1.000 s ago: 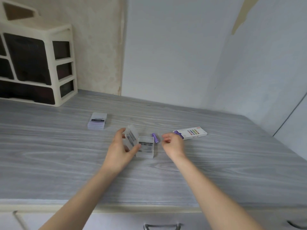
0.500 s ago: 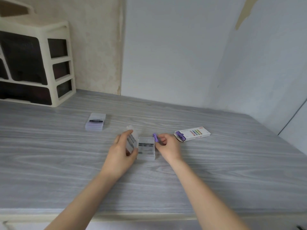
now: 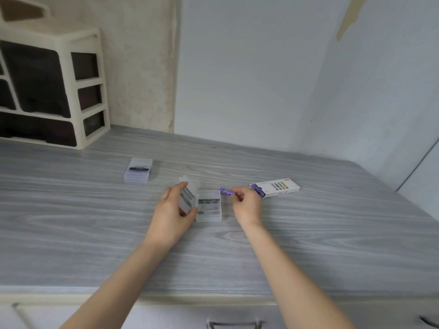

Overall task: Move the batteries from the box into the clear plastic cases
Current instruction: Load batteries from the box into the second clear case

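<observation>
A clear plastic case point(image 3: 209, 205) lies open on the grey table, its lid point(image 3: 187, 195) tilted up to the left. My left hand point(image 3: 173, 214) grips that lid. My right hand point(image 3: 245, 205) pinches a purple battery point(image 3: 225, 191) just right of the case's far corner. The white battery box point(image 3: 276, 187) lies flat to the right, its open end facing my right hand with purple showing inside. A second clear case point(image 3: 138, 170), closed, sits further back on the left.
A cream drawer unit point(image 3: 54, 91) with dark drawers stands at the back left against the wall. The table's front edge point(image 3: 213, 296) runs below my forearms, with a drawer handle point(image 3: 234, 324) beneath it.
My right hand went from near the box to the purple battery lying beside the case and closed on it, lifting it. My left hand has kept hold of the case lid.
</observation>
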`<state>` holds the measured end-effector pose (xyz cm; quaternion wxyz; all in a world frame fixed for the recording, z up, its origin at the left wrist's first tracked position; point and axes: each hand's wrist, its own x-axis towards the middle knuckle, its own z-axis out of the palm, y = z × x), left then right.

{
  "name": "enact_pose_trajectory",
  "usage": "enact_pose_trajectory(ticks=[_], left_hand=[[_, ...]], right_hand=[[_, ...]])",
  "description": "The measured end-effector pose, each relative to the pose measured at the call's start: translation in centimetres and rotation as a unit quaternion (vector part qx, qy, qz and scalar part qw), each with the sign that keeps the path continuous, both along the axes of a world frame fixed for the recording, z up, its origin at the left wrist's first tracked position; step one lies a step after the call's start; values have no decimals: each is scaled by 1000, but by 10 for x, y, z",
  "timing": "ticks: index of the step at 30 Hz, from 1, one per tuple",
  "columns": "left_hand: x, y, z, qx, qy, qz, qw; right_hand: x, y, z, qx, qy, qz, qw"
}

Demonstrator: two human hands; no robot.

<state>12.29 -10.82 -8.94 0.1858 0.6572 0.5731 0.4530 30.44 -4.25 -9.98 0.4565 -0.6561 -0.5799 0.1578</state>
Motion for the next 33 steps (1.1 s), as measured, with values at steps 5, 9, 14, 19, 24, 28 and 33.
enact_pose_trajectory(ticks=[5, 9, 14, 19, 24, 28, 33], left_hand=[[-1, -2, 2, 9, -8, -7, 1000], [-1, -2, 2, 21, -24, -5, 999], [-1, 0, -1, 28, -43, -19, 999], [-1, 1, -1, 26, -58, -23, 998], [-1, 0, -2, 24, -60, -32, 997], [-1, 0, -2, 25, -66, -34, 997], [0, 0, -2, 26, -69, -33, 997]], right_hand=[[2, -6, 2, 41, 114, 36, 992], [-2, -9, 1, 38, 76, 107, 991], [-4, -8, 0, 44, 13, 122, 992], [-3, -5, -1, 53, 18, 113, 992], [-3, -7, 0, 47, 58, 116, 990], [-5, -8, 0, 28, 5, 119, 993], [-6, -6, -1, 33, -32, 115, 992]])
